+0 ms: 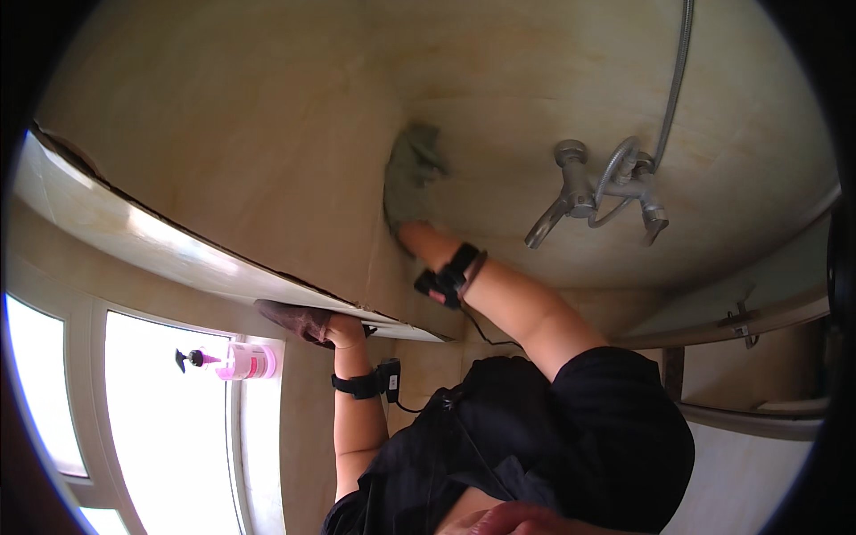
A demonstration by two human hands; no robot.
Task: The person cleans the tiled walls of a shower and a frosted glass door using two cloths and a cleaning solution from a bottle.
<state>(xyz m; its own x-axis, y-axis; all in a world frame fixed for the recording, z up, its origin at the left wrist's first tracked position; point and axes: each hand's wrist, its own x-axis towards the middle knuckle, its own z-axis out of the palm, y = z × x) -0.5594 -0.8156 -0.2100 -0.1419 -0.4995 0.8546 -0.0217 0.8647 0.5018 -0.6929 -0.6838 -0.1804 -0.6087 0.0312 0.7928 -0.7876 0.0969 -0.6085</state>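
My right hand (413, 180), wrapped in a grey-green cloth or glove, lies against the beige marbled wall near the inner corner, left of a chrome mixer tap (580, 194). Its fingers are blurred and covered, and whether it grips anything does not show. Lower left, my left hand (304, 322) is at the lower edge of the wall panel. A dark maroon cloth or glove covers it and hides the fingers. Both wrists wear black straps with small cabled devices.
A pink pump bottle (247, 362) stands on the sill by the bright window (170, 414). A metal shower hose (674, 80) runs up from the tap. The panel has a rough, broken edge (221, 244). At the right are a curved rail and a metal latch (741, 328).
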